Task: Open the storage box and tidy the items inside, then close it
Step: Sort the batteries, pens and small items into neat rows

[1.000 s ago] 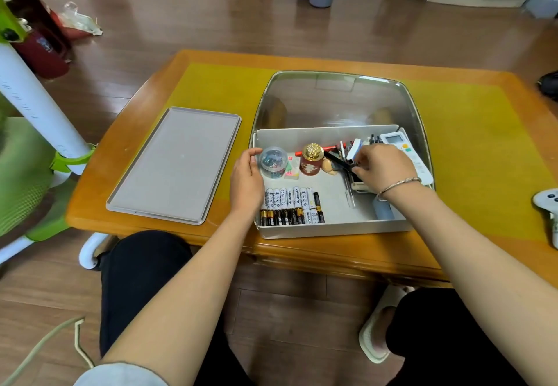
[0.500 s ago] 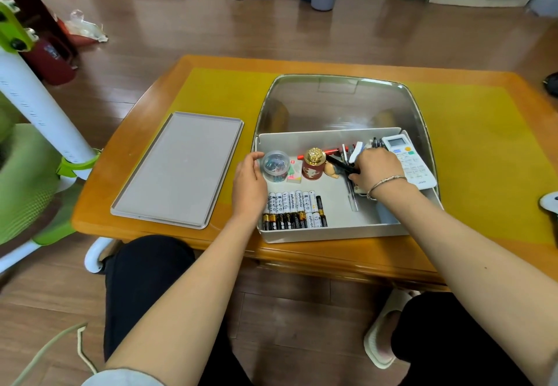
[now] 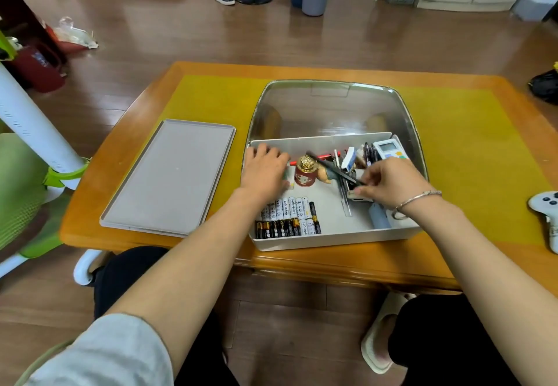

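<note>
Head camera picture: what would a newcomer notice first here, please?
First, the open storage box in the middle of the table, with both hands inside it. The left hand reaches to its far left corner, while the right hand pinches a black pen. A neat row of batteries lies at the front left.

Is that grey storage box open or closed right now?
Open. The storage box has no cover on it, its contents show, and the flat grey lid lies on the table beside it.

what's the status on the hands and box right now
Left hand flat inside open grey storage box. Right hand pinches thin black pen. Grey lid off, nothing blocking.
</note>
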`<state>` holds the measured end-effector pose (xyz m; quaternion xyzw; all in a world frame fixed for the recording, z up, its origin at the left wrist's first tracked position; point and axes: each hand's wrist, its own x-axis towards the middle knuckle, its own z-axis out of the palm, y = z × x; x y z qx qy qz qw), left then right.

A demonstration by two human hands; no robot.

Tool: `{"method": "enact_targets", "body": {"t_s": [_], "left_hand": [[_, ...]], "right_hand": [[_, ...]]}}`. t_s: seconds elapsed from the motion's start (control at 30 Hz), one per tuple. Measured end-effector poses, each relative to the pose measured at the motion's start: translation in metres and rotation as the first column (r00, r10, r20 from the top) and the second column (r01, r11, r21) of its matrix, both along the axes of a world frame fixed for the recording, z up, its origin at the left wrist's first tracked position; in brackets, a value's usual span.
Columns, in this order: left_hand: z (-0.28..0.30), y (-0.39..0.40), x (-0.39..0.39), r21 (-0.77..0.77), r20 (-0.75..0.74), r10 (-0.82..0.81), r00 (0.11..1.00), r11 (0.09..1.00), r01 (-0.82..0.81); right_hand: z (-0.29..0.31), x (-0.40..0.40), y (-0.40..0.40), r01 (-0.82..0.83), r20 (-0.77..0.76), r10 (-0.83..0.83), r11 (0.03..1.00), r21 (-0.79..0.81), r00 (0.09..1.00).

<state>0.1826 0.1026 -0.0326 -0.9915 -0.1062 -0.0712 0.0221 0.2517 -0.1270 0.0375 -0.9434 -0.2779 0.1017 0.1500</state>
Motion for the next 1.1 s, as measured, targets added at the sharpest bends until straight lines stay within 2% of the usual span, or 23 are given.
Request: {"method": "enact_targets", "body": {"t_s": [0.17,0.3,0.43,0.53,0.67,0.77,0.87,0.97,1.1], "left_hand": [[0.000,0.008,0.018,0.094,-0.170,-0.041,0.985,0.994,0.057],[0.001,0.007,0.022,0.130,-0.186,-0.043,0.982,0.989,0.068],[0.000,0.006,0.022,0.129,-0.168,-0.030,0.985,0.990,0.053],[0.000,0.006,0.021,0.086,-0.154,-0.029,0.988,0.995,0.043],[-0.001,0.001,0.021,-0.097,-0.036,-0.020,0.999,0.995,0.016],[-0.003,-0.005,0.024,-0.223,0.024,-0.064,0.998,0.972,0.068],[-0.010,-0.010,0.027,-0.263,0.001,-0.100,0.995,0.960,0.097],[-0.013,-0.014,0.031,-0.271,0.000,-0.060,0.998,0.961,0.058],[-0.011,-0.016,0.037,-0.258,0.022,-0.025,0.999,0.966,0.030]], "right_hand": [[0.001,-0.006,-0.010,-0.161,-0.126,0.139,0.969,-0.186,0.982],[-0.002,0.001,-0.004,-0.228,-0.182,0.180,0.929,-0.291,0.967],[-0.008,0.020,0.015,-0.044,-0.012,0.043,0.993,-0.111,0.999],[-0.016,0.034,0.036,0.094,0.094,-0.090,0.995,-0.038,0.991],[-0.024,0.051,0.057,0.144,0.152,-0.131,0.986,-0.082,0.980],[-0.029,0.058,0.068,0.142,0.153,-0.120,0.980,-0.139,0.981],[-0.031,0.061,0.073,0.171,0.139,-0.149,0.972,-0.164,0.979],[-0.032,0.062,0.073,0.159,0.084,-0.145,0.966,-0.203,0.986],[-0.036,0.063,0.072,0.159,0.095,-0.142,0.966,-0.202,0.985]]}}
